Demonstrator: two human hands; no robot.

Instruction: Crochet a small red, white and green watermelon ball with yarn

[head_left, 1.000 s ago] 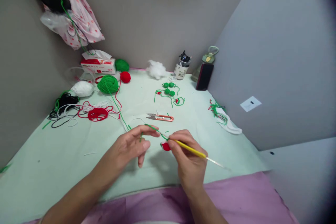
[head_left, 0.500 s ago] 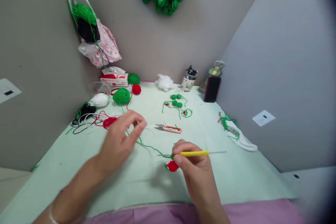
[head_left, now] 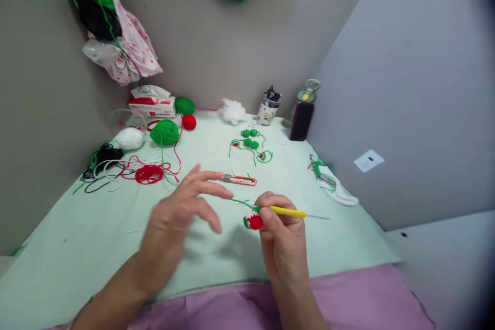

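Note:
My right hand is closed round a crochet hook with a yellow handle. Its thumb and fingertips also pinch a small red, white and green crocheted piece at its green edge. From that piece a strand of green yarn runs left to the fingers of my left hand. Those fingers are spread apart; whether the yarn lies over or under them I cannot tell. Just beyond the left fingertips lie thread snips with orange handles, their blades partly hidden by a finger.
Small green crocheted pieces lie past the snips. A green yarn ball, a red yarn coil and black yarn are at the left. White stuffing, a cup and a phone stand at the back. Yarn scraps lie right.
My left hand has opened from curled fingers to spread ones and shifted nearer the crocheted piece. The right hand keeps its hold on hook and piece. The whole view has shifted slightly.

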